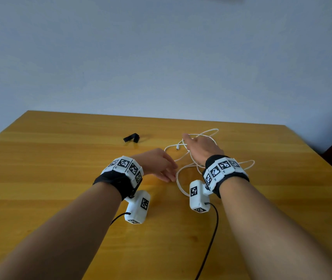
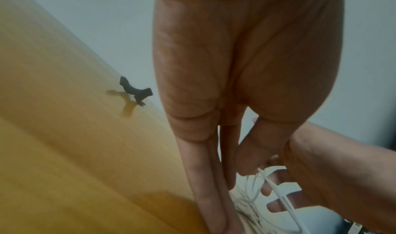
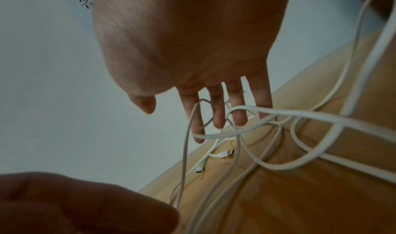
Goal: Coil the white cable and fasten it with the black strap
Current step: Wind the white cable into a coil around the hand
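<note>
Head view: on a yellow wooden table [image 1: 60,158], a loose thin white cable [image 1: 183,174] sprawls. The right hand [image 1: 201,147] hovers over the cable, fingers extended. The left hand [image 1: 157,164] sits just left of the cable, fingers relaxed. A small crumpled black strap [image 1: 131,138] lies further left of the cable.

Left wrist view: straight fingers [image 2: 205,178] point towards the cable's strands [image 2: 255,195].

Right wrist view: spread fingers [image 3: 218,112] reach among the cable's loops [image 3: 278,117], gripping nothing.

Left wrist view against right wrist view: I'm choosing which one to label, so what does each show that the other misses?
Only the left wrist view shows the strap lying alone on the table. Only the right wrist view shows the cable's two plugs on the table, and the right hand's straight, spread fingers. Both show cable, table and wall.
</note>
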Demonstrator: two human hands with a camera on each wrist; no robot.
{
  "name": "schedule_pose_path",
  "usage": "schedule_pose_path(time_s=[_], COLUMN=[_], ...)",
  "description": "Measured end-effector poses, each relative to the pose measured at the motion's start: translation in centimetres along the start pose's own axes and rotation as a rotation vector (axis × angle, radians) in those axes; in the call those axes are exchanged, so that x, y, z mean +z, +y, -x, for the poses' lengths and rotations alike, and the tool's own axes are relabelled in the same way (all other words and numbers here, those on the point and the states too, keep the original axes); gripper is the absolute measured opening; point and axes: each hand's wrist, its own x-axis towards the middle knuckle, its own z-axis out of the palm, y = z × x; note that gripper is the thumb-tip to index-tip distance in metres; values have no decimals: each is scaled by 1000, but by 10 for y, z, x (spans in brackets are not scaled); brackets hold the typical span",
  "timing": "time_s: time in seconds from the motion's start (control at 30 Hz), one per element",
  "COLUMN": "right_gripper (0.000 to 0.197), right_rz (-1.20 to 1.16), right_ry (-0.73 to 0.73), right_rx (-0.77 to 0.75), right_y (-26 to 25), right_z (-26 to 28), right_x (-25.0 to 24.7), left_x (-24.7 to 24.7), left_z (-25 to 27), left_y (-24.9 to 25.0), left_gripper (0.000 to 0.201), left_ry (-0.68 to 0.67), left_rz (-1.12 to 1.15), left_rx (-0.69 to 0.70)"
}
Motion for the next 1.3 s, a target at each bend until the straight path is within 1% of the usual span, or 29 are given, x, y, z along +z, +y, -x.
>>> schedule_pose_path(time_s=[0.13,0.23,0.27,0.3,0.37,0.43,0.5,0.6,0.67,0.77,0.9,1.0,1.1,1.17,1.23,1.3], right_gripper=[60,43,41,47,66,74,73,58,51,49,46,34,28,26,30,33], right_rz=[149,134,112,91,72,117,158,231,222,141,104,92,98,80,60,64], right_ry=[-43,-65,-62,-55,-53,-73,-113,-160,-187,-207,-250,-262,-246,-236,-238,-231], right_rx=[-39,-50,-46,-46,-32,-43,-72,-161,-228,-305,-382,-441,-455,-444,-427,-407], right_y=[6,10,11,12,10,5,1,-7,-11,-16,-18,-17,-14,-9,-5,-1], right_z=[-16,-20,-23,-25,-30,-32,-35,-37,-36,-33,-33,-31,-31,-33,-35,-35], right_x=[13,17,18,20,22,22,22,23,25,25,26,23,23,24,24,22], left_x=[-14,-23,-25,-26,-28,-29,-31,-35,-39,-43,-45,-44,-43,-40,-36,-32], left_z=[-6,-13,-16,-19,-24,-27,-29,-32,-34,-33,-34,-34,-33,-31,-30,-31], left_y=[6,10,10,10,8,6,4,0,-4,-9,-12,-14,-15,-12,-8,-3], left_gripper=[22,23,23,22,22,22,23,23,25,28,29,30,30,30,35,40], left_ry=[177,296,323,340,364,393,426,461,467,454,437,384,329,274,233,220], left_rz=[-28,-62,-74,-88,-127,-153,-164,-181,-203,-216,-293,-353,-373,-436,-525,-582], left_rx=[23,63,75,85,94,94,92,80,67,59,78,109,149,176,198,209])
